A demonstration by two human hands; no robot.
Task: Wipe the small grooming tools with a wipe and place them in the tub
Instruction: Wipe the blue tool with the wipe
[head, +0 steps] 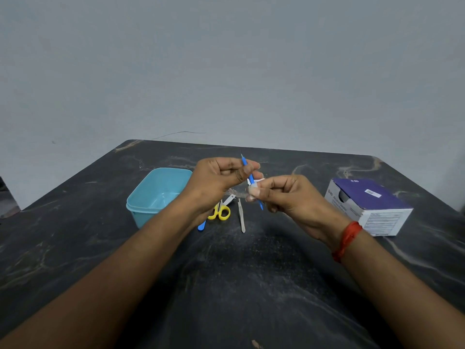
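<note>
Above the dark table (226, 285), our right hand (289, 197) pinches a wipe (253, 188) around the thin blue tool (251, 178), our left hand (216, 182) grips its upper shaft, and the empty blue tub (151, 195) sits beyond left.

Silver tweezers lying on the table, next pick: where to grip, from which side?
Pinch the tweezers mid-length across their narrow width, coming from above. They lie flat on the table, long axis running away from the person. Their right side looks clear; the yellow scissors sit close on the left, so approach slightly from the right.
</note>
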